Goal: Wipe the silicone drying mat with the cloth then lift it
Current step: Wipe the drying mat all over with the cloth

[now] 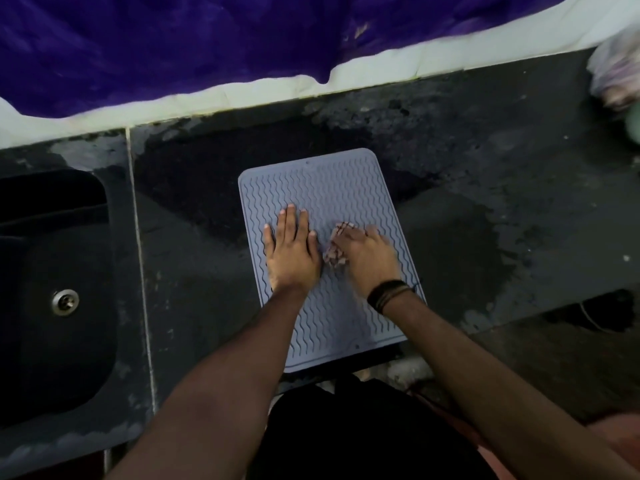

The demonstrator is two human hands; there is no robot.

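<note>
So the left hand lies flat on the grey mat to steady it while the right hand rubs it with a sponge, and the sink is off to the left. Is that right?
Nearly. The head view shows the right hand holding a crumpled checked cloth, not a sponge. The rest stands: the left hand lies flat on the grey mat, and the sink is off to the left.

Mat flat, cloth bunched on it.
Grey-blue wavy-ribbed silicone drying mat (329, 188) lies mid-frame; checked cloth (335, 249) sits crumpled at its centre.
</note>
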